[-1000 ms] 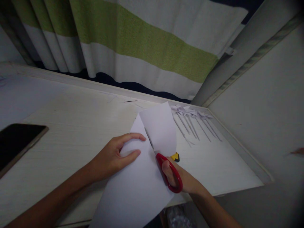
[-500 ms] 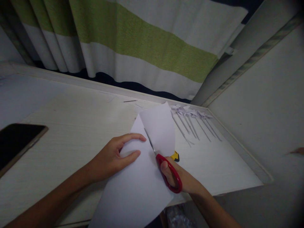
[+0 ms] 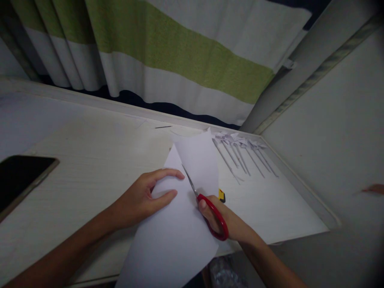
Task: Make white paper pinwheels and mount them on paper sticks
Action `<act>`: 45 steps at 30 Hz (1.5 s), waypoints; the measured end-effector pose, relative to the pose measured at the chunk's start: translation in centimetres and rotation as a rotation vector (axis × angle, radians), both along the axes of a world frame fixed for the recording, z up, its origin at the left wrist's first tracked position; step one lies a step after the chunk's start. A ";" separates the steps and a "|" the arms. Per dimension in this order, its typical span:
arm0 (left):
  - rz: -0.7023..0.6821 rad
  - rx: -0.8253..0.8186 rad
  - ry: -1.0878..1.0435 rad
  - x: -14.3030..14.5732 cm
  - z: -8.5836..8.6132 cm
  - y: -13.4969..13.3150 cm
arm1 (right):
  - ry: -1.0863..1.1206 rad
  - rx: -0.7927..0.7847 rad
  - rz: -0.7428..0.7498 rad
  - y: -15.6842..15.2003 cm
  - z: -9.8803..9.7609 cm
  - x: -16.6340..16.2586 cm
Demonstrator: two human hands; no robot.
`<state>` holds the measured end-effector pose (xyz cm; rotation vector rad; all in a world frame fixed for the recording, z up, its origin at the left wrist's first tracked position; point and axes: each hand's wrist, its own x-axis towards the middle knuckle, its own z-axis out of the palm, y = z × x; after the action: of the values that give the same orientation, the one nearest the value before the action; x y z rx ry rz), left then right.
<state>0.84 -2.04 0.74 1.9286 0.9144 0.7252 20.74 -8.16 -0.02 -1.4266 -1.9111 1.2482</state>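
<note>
A white sheet of paper (image 3: pixel 168 240) lies slanted over the table's front edge, and its far part is a raised, folded-up flap (image 3: pixel 198 156). My left hand (image 3: pixel 150 196) holds the sheet at its left side. Its index finger and thumb rest apart on top; the other fingers are hidden. My right hand (image 3: pixel 222 212) is closed round the red handles of a pair of scissors (image 3: pixel 214 218), thumb through one loop. The blades lie along the line between flap and sheet, pointing away from me. A small yellow and black object (image 3: pixel 222 195) shows partly behind my right hand.
Several paper flowers on thin stems (image 3: pixel 240 154) lie at the back right of the white table (image 3: pixel 99 148). A dark phone (image 3: pixel 24 180) lies at the left. Behind hangs a striped curtain (image 3: pixel 180 52). Part of another hand (image 3: pixel 375 189) shows at the right edge.
The scissor handles sit very slightly higher and further left, and the flap shows a little less height. The whole view has shifted slightly; both hands keep their hold.
</note>
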 end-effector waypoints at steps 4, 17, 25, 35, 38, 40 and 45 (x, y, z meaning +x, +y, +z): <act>-0.016 -0.010 -0.036 0.0 0.0 0.1 | 0.006 -0.009 -0.003 0.1 -0.4 0.2; 0.246 -0.160 -0.135 0.4 -2.1 1.5 | 0.297 -0.275 -0.078 1.5 -1.5 -0.3; 0.325 -0.034 -0.152 0.4 -2.5 1.9 | 0.276 -0.024 -0.292 2.0 -3.1 -1.2; 0.303 -0.038 -0.193 0.5 -2.0 1.3 | 0.101 -0.169 0.044 1.8 -1.0 0.3; 0.296 -0.044 -0.189 0.5 -1.6 1.1 | 0.121 -0.200 0.158 2.0 -0.6 1.0; 0.292 -0.031 -0.181 0.5 -1.5 1.1 | 0.119 -0.204 0.229 2.2 -0.5 1.2; 0.280 -0.052 -0.219 0.5 -1.4 1.0 | 0.212 -0.288 0.265 2.4 0.0 1.1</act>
<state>1.37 -1.06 -0.67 1.6541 1.0640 1.0433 21.88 -5.80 0.02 -1.1371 -1.8738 1.7835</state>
